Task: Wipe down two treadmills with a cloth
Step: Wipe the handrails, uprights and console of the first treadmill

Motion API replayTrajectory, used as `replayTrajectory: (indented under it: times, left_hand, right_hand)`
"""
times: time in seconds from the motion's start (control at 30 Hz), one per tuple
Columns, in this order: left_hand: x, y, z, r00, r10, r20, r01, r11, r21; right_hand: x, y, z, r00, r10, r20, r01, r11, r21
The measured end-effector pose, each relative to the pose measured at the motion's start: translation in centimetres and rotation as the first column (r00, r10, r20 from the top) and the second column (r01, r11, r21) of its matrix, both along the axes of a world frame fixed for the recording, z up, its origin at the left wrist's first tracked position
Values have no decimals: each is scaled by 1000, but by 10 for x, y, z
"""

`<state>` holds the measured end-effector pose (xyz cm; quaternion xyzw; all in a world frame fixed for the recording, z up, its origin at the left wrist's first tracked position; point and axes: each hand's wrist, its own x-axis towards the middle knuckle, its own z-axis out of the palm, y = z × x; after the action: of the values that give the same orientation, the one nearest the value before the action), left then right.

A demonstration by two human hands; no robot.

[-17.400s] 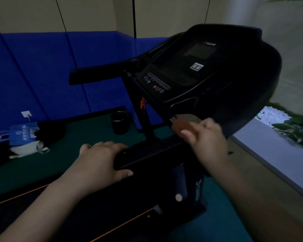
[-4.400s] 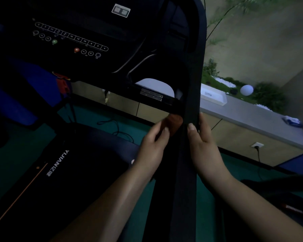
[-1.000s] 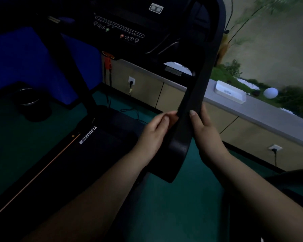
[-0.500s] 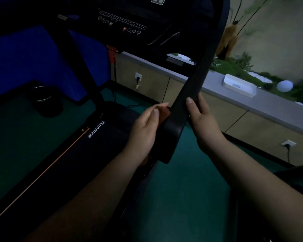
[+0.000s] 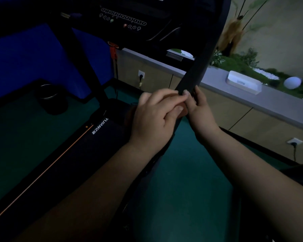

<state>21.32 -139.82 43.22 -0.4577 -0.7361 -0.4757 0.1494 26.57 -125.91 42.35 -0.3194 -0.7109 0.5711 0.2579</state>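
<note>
Fingers of the left hand (image 5: 156, 117) curl over the lower end of the long black treadmill handrail (image 5: 198, 67), and under them only a small reddish-brown edge of the wiping cloth (image 5: 183, 112) shows, pressed against the rail. The right hand (image 5: 199, 109) closes around the same rail from the other side, with its thumb on top, touching the left fingertips. The cloth is almost hidden, so I judge it can bunch up or slip out at the rail's end, and then bare skin wipes instead of fabric. The room is dim, so missed spots are hard to notice. Below lies the black running deck with an orange stripe (image 5: 87, 149); a dropped cloth would probably land there or on the green floor (image 5: 191, 189).
</note>
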Motion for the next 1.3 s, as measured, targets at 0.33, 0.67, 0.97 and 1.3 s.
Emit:
replayTrajectory:
  times: [0.33, 0.67, 0.97, 1.3]
  left_hand:
    - [36, -23, -65, 983, 181, 22, -182, 972, 148]
    - [52, -27, -86, 966, 241, -99, -226, 964, 139]
    - [25, -7, -15, 983, 183, 0, -183, 983, 20]
    - [26, -13, -13, 976, 178, 124, -175, 984, -30]
  right_hand:
    - [0, 1, 2, 1000, 0, -6, 0, 1000, -26]
    - [1, 0, 5, 1000, -6, 0, 6, 999, -44]
    - [-1, -5, 7, 1000, -8, -9, 7, 998, -57]
    - [5, -1, 5, 1000, 17, -10, -17, 999, -34]
